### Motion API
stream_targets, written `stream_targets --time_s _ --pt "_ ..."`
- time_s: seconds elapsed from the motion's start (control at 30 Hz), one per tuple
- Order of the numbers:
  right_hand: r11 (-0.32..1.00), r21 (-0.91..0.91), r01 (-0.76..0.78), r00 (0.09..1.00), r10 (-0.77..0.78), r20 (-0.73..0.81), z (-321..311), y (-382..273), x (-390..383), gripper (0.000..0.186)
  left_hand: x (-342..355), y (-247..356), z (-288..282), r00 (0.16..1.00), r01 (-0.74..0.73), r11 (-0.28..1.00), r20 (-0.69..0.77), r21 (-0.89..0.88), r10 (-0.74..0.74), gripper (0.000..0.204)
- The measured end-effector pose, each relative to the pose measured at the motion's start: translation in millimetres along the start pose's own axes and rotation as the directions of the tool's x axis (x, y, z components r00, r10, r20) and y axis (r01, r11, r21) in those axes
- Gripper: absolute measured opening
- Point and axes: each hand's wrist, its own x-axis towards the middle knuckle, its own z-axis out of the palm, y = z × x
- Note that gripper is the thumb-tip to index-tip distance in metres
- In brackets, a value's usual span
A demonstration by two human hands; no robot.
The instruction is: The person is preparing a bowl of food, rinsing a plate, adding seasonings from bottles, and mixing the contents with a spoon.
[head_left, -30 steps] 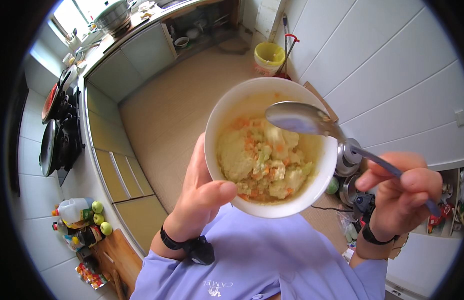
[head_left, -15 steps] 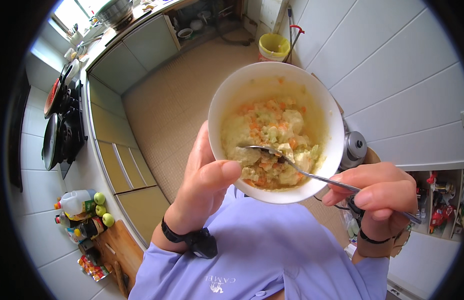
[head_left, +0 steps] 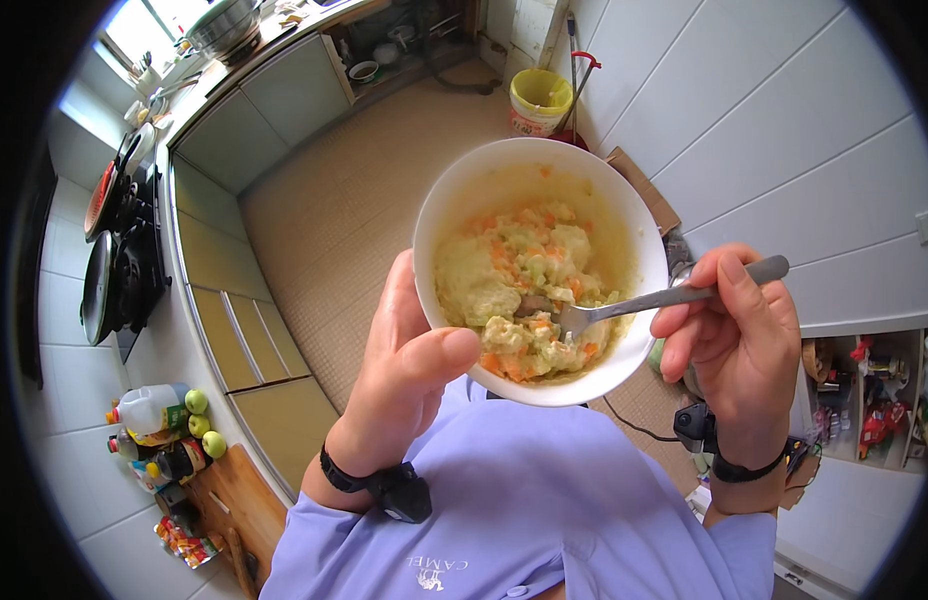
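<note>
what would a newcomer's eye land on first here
First, the big white bowl of pale, orange-flecked food, held mid-view in the left hand. Next comes the spoon in the right hand, its tip down in the food. Behind the bowl, near the picture's top, a yellow-lined bucket stands out.

Bowl [head_left: 542, 152]: passage into mouth free from above along far rim; spoon [head_left: 656, 299] crosses right rim, right hand [head_left: 749, 335] beside it; left hand [head_left: 396, 350] obstructs left rim. Gap over floor [head_left: 324, 230] separates bowl from cabinets [head_left: 219, 230]; bucket [head_left: 540, 100] stands beyond far rim.
</note>
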Motion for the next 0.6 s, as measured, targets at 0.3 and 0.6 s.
stream_targets --time_s 0.3,0.6 --pt "0.989 0.127 0.080 0.997 -0.079 -0.013 -17 -8 11 0.027 -2 4 6 1.000 -0.004 0.999 0.006 -0.040 0.004 0.089" --pt "0.959 0.174 0.222 0.975 -0.224 -0.009 -22 -21 11 0.029 -7 13 11 0.998 0.061 0.998 -0.026 -0.025 -0.062 0.093"
